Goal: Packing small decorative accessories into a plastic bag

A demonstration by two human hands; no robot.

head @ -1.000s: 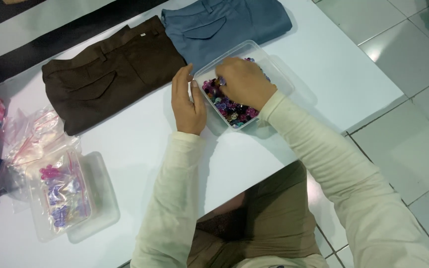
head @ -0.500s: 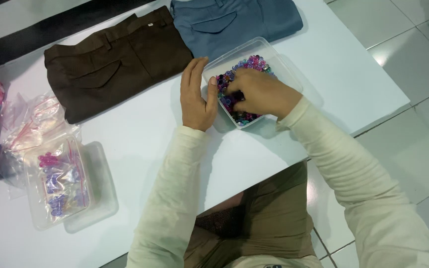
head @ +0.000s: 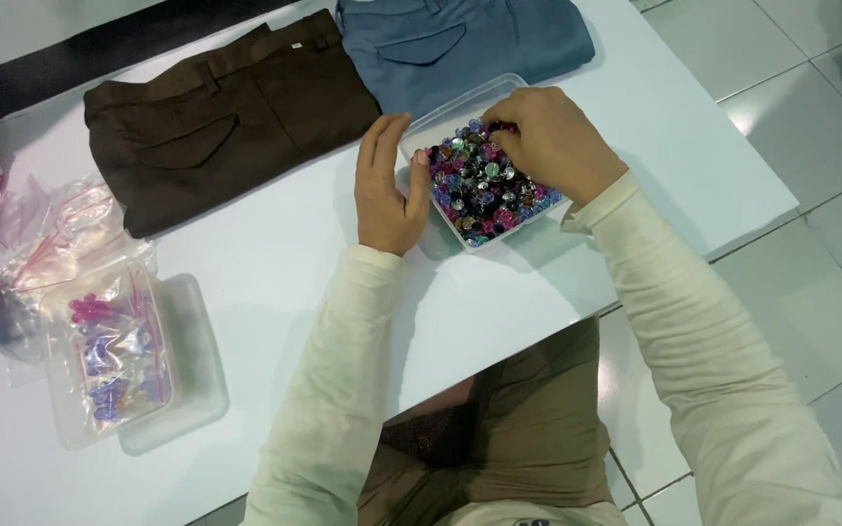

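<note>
Left hand flat, fingers together, pressed against clear tray at its 9 o'clock side. Right hand fingertips bunched, pinching among coloured beads in tray. Tray on white tabletop, blue trousers at 12 o'clock, brown trousers at 10 o'clock

Right hand in bead tray (clear plastic), left hand steadying its edge, white table

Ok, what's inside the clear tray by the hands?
The clear tray holds many small multicoloured gems. The right hand covers its far corner, hiding whatever lies beneath.
</note>
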